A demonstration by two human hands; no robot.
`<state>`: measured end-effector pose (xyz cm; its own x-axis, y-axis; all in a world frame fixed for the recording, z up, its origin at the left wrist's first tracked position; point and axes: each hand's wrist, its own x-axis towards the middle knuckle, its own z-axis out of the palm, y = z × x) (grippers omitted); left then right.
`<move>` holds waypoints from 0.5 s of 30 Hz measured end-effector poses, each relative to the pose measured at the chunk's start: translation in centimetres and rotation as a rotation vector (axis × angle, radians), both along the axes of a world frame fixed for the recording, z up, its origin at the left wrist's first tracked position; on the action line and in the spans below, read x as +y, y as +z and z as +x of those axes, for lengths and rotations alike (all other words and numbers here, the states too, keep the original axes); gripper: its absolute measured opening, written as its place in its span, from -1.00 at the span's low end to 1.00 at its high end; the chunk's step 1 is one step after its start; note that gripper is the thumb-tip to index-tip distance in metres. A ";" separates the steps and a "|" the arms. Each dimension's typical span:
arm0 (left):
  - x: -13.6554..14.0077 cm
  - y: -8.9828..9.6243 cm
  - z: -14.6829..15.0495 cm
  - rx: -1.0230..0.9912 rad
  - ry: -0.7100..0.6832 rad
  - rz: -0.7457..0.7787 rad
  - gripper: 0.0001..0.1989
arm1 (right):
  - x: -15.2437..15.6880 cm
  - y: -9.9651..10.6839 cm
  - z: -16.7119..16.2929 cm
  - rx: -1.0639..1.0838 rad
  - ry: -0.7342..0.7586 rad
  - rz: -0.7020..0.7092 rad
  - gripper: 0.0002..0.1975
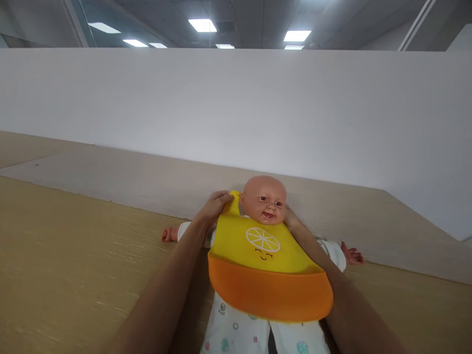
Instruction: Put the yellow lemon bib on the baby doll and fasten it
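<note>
A bald baby doll [258, 191] lies on its back, dressed in white printed clothes [236, 324], its arms stretched out to both sides. Over its chest is a yellow bib [236, 236] with a white citrus slice, a smiling face and an orange catch pocket [273, 295] along the bottom. My left hand [216, 204] pinches the bib's neck strap beside the doll's head. On the other side, my right hand [291, 217] reaches in at the doll's neck. Its fingers are hidden behind the head, so what they touch cannot be seen.
The doll lies on a wood-toned surface [73, 246] with a paler strip [121, 177] running behind it. A white wall [221, 108] rises at the back, with glass panels and ceiling lights [202, 25] above it.
</note>
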<state>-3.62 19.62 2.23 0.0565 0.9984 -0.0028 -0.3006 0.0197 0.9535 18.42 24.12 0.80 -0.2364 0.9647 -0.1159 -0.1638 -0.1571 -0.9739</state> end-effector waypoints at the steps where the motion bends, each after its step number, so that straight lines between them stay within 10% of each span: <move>1: 0.1 -0.1 0.0 -0.012 -0.013 0.011 -0.83 | 0.0 0.0 0.0 0.002 0.004 -0.006 -0.76; 15: 0.2 0.2 1.1 0.282 0.125 -0.033 -0.77 | 0.0 0.0 0.2 -0.046 -0.009 0.061 -0.77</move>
<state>-2.47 19.78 2.41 -0.0743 0.9967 -0.0337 -0.0260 0.0319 0.9992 18.59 24.08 0.77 -0.2231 0.9725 -0.0673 -0.1199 -0.0959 -0.9881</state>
